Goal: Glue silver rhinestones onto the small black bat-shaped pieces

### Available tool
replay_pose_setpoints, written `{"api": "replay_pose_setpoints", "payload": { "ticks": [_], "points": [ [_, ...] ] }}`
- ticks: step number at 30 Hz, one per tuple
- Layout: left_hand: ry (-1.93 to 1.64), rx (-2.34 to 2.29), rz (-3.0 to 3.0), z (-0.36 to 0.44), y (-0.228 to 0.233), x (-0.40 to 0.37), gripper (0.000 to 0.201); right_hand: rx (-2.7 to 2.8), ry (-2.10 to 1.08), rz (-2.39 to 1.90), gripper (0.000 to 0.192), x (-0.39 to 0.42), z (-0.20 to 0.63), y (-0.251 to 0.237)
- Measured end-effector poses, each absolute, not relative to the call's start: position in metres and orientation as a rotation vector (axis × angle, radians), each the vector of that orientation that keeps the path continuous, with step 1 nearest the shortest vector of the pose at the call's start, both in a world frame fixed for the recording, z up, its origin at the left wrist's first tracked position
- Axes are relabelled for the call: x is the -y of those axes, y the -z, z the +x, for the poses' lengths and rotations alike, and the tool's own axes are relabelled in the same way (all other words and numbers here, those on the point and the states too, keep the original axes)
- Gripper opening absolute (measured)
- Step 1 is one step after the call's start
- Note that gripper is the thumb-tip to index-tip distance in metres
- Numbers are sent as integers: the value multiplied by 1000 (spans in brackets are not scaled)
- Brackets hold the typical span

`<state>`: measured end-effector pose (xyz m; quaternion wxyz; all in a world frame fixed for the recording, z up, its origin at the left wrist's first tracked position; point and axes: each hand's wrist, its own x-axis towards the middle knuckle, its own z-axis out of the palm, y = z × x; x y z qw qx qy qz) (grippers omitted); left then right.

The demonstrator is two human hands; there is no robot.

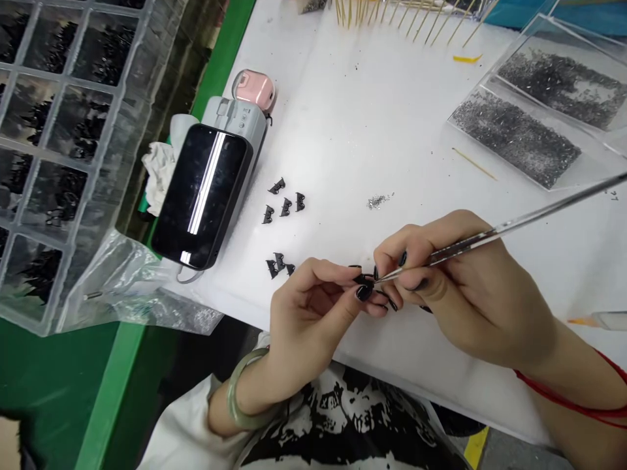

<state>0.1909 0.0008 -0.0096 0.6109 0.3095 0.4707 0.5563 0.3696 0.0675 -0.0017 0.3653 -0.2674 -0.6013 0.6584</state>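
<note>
Nearest the camera is the person's printed shirt (343, 424), cut off by the bottom edge. Just above it the left hand (306, 320), with a pale bangle (240, 398) on the wrist, pinches a small black piece (363, 279) between thumb and forefinger, over the near edge of the white worktop (372, 117). The piece is mostly hidden by the fingertips and dark nails, so its shape is hard to make out. The right hand (460, 287) is closed around a thin metal tool (499, 230), held like a pen. Its long axis runs from far right, where the frame cuts it off, down to the left, and its tip points at the piece and meets it. More black pieces (284, 203) lie scattered on the worktop to the left, a second cluster partly hidden behind the left hand. Farther left a dark phone (203, 192) rests on a grey device. A compartment box (53, 130) at far left is cut off, its contents blurred. Clear trays (519, 134) of tiny dark bits sit far right.
</note>
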Motion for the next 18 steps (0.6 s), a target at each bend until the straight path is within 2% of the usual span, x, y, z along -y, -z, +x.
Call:
{"api": "replay_pose_setpoints", "payload": {
  "ticks": [5,18],
  "points": [
    [-1283,-1047,710,191,10,0,20,1535,-1699,-689,16,-66,369,1],
    [-1297,-1114,755,192,13,0,14,1561,-1676,-732,18,-67,367,3]
  ]
}}
